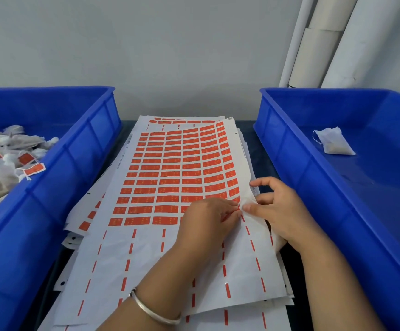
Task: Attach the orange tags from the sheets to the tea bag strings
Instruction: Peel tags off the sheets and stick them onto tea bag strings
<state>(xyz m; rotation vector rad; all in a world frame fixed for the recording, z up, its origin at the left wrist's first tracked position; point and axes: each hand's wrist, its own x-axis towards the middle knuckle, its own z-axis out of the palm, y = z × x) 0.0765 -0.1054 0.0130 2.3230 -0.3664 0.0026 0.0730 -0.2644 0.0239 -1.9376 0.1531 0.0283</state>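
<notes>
Left hand (208, 216) pinches an orange tag (238, 207) at the top sheet's (146, 254) right edge; right hand (275, 211) grips a tea bag (251, 197) just right, touching; tag's long axis runs left-right; left nearer.

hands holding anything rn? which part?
Left hand pinches an orange tag at the sheet's right edge. Right hand holds a white tea bag by its upper part, beside that tag.

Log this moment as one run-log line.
stage: peeling tag | left hand: pinching orange paper tag | right hand: gripping white tea bag | white tag sheet: partly used | right blue plastic bin: one bag
</notes>
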